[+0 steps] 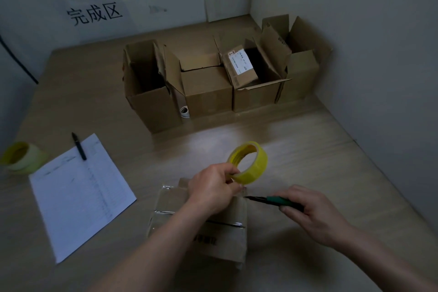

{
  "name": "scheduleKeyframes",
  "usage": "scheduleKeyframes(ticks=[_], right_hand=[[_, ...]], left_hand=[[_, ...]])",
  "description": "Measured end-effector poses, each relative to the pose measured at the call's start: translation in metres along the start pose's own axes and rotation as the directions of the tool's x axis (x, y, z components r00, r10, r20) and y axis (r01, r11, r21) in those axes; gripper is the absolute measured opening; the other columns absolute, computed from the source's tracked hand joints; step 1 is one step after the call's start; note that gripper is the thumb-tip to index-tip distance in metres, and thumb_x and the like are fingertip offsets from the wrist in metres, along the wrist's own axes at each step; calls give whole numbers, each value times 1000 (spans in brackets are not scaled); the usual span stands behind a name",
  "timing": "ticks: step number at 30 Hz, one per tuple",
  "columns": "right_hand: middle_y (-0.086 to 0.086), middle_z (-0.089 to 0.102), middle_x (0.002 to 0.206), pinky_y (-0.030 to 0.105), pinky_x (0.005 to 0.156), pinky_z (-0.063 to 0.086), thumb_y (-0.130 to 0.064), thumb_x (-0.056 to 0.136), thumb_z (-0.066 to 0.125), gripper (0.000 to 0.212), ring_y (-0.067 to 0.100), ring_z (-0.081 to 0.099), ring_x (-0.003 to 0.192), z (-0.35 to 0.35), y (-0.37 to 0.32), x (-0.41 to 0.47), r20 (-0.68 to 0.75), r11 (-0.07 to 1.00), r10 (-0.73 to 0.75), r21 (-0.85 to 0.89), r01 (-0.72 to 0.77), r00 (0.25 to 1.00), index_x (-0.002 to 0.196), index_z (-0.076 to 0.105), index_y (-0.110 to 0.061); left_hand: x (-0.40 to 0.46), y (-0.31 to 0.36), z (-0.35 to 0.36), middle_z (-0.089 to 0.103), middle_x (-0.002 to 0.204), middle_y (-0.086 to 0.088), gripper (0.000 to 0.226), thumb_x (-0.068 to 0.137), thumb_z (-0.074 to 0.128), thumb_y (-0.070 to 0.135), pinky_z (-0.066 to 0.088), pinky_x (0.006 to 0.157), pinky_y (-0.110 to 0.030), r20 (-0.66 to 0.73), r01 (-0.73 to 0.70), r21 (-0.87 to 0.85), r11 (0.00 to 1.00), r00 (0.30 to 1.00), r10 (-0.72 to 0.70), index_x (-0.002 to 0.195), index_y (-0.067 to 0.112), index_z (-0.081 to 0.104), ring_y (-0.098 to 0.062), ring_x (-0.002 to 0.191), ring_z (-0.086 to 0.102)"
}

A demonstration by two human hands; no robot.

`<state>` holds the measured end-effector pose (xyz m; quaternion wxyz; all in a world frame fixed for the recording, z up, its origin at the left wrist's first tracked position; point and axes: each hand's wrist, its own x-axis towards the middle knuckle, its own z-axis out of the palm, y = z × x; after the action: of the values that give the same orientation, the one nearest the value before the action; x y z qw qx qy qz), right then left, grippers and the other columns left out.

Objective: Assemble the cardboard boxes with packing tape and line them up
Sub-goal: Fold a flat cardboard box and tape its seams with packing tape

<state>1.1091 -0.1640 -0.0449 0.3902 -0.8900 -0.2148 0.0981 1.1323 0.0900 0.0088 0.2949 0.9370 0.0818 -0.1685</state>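
Observation:
A small cardboard box (213,239) lies on the table in front of me, with shiny tape along its seams. My left hand (213,189) grips a yellow tape roll (250,162) just above the box's far edge. To the right, my right hand (315,214) holds a green-handled cutter (275,200), its dark blade pointing left at the box's far right corner, under the roll. Several open cardboard boxes (208,87) stand side by side in a row at the back of the table.
A white paper form (80,197) with a black pen (79,146) lies at the left. A second yellow tape roll (21,156) sits at the far left edge. A small white roll (184,111) stands between two back boxes. A wall sign (94,13) hangs behind. A wall bounds the right.

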Motion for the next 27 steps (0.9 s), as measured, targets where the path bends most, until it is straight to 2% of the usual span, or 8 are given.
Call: scheduleKeyframes(ticks=[6,11,15,18,20,22,24,27], right_hand=[[-22,59,94,31,72,52,-42,86,56,31,0,61,85,-9,7,15,94,995,-69,-70,75,993,116,60,-46],[-17,59,95,29,57,50,-47,88,49,31,6,59,81,-7,9,33,139,921,-170,-329,207,976,116,60,-40],[-9,59,84,29,46,46,-38,82,64,27,19,63,68,-1,41,23,-8,891,-54,-451,45,999,109,67,-36],[-4,61,88,33,60,48,-37,82,70,32,24,63,77,1,76,-5,-87,795,178,-574,-195,980,114,71,-32],[0,63,98,37,72,48,-47,80,61,40,27,62,89,11,76,-16,-176,735,221,-616,-283,959,114,71,-29],[7,65,110,39,84,46,-52,82,52,50,28,61,103,27,41,-14,-303,853,173,-430,-296,937,115,71,-19],[2,65,115,29,95,44,-53,87,49,55,15,58,108,47,-12,-2,-310,977,165,-76,-198,936,118,70,-13],[-11,67,100,27,83,49,-53,90,47,44,3,61,94,77,-65,9,-268,965,212,210,-158,940,110,72,-23]], left_hand=[[-2,-2,1,67,87,19,21,79,70,56,45,78,-26,-32,-20,-13,1000,999,20,97,48,63,-10,93,62],[-5,1,2,66,84,18,20,79,72,50,45,76,-26,-60,-37,-33,999,998,35,96,46,64,-5,83,57],[-6,2,1,65,82,18,20,80,71,48,43,75,-25,-73,-40,-28,999,997,38,99,44,65,-6,87,60],[-5,2,3,65,83,18,21,81,70,48,43,77,-26,-83,-24,-28,999,996,22,100,43,65,-8,91,61],[-5,2,5,66,85,17,20,80,70,47,45,78,-27,-88,-14,-17,1000,996,12,100,43,65,-9,93,61],[-4,2,7,68,86,16,20,80,70,47,45,77,-27,-97,-2,-6,1000,995,2,99,43,65,-10,94,62],[-4,4,8,69,89,16,20,81,68,47,43,76,-26,-114,6,10,1000,993,-4,100,42,65,-11,96,63],[-4,4,10,70,92,15,21,82,66,46,43,75,-26,-140,-1,42,999,990,7,102,42,64,-13,98,63]])
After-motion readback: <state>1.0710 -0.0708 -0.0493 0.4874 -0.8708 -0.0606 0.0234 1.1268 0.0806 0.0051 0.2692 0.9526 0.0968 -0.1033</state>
